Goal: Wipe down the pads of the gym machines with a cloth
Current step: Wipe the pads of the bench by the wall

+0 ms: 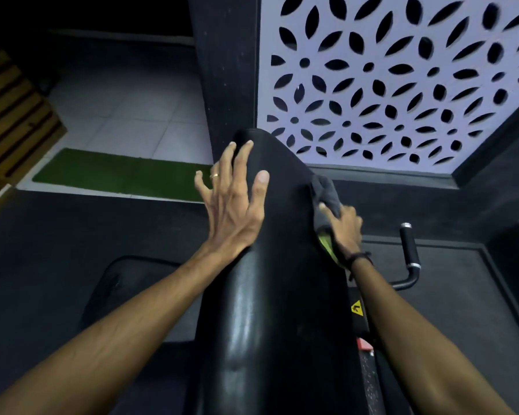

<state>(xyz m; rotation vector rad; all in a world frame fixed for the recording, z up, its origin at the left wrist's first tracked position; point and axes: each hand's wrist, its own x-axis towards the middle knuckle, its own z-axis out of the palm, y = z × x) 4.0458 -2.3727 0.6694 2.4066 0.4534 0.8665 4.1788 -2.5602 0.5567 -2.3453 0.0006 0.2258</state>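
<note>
With the left hand (232, 202) spread flat steadying the black pad (270, 265), the right hand's (343, 227) fingers grasp the grey cloth (324, 199) against its right edge, mid-wipe; next, probably sweep along that side.

place: gym | cues: padded machine bench (270, 265); handle bar (409, 250); rubber floor (72, 250)

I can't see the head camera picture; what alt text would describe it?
A person's right hand presses a grey cloth against the right side of a black gym pad, while the left hand rests open on its left side. Behind stands a white cut-out screen.
</note>
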